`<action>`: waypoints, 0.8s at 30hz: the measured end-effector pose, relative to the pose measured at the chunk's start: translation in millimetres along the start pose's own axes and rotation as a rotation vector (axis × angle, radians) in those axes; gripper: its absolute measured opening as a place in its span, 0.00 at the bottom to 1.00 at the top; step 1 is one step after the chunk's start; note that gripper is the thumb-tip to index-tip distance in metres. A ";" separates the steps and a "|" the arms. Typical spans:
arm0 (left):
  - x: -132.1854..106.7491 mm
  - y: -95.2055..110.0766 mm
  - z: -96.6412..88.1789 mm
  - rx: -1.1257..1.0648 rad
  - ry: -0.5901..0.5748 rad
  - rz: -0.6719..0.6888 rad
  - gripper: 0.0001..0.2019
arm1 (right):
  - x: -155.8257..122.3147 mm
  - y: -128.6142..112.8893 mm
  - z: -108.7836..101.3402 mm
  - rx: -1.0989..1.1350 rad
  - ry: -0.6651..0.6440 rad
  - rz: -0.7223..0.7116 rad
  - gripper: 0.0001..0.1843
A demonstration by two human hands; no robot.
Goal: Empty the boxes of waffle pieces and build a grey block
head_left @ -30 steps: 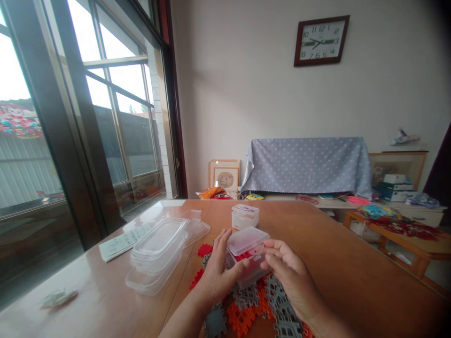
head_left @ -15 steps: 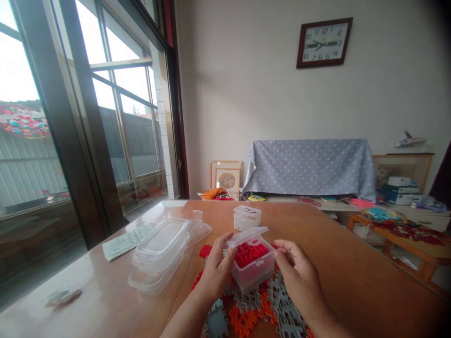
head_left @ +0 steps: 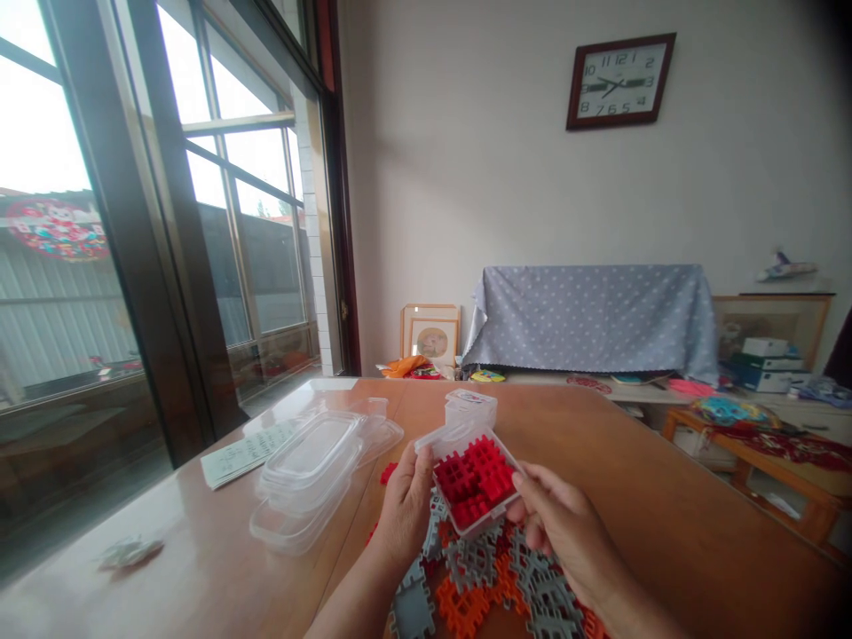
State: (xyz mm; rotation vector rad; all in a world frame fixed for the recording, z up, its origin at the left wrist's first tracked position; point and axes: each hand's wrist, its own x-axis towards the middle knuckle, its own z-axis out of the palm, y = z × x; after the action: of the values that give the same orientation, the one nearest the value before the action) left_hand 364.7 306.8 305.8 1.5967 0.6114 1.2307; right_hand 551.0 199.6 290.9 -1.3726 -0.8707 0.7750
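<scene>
While a clear plastic box [head_left: 466, 522] packed with red blocks [head_left: 476, 479] is clamped by the left hand [head_left: 406, 515] and right hand [head_left: 563, 532], grey and orange blocks [head_left: 469, 586] are left on the wooden worktop [head_left: 632, 479].

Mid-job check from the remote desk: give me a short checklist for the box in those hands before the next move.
Clear plastic box held: ok, in the left hand, with the right hand's fingertips at its corner.
Box level: not ok, tilted toward the camera.
Red interlocking tiles inside the box: ok.
Hinged lid shut: not ok, it stands open.
Second small box closed: ok, lid on.
Contents of the second box: cannot tell.
</scene>
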 end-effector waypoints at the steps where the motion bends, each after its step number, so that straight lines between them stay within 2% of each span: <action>1: -0.5 1.8 -0.5 -0.001 0.012 -0.002 0.22 | 0.5 1.4 -0.8 0.019 0.007 -0.014 0.30; 5: -0.4 1.5 -0.4 -0.094 0.027 -0.053 0.24 | 4.8 9.8 -2.8 0.049 0.043 -0.068 0.32; 9: 0.8 -9.0 4.4 -0.384 0.000 -0.146 0.27 | 11.4 18.2 -2.8 0.000 0.120 -0.148 0.35; 16: 5.8 -19.9 7.3 -0.644 0.027 -0.230 0.24 | 16.2 31.4 -4.0 -0.124 0.205 -0.298 0.35; 18: 8.3 -21.1 7.0 -0.701 0.034 -0.300 0.24 | 16.8 36.0 -4.8 -0.205 0.219 -0.371 0.32; 21: 12.0 -26.6 6.4 -0.755 0.058 -0.473 0.25 | 19.6 41.6 -4.8 -0.331 0.213 -0.489 0.27; 24: 14.4 -34.8 5.5 -0.753 0.100 -0.587 0.26 | 24.3 46.0 -2.9 -0.416 0.199 -0.552 0.24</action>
State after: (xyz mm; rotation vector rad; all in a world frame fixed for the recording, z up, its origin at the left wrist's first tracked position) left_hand 380.8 330.0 280.3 0.6614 0.5333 0.9279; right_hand 566.9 222.1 246.7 -1.4349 -1.2206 0.0293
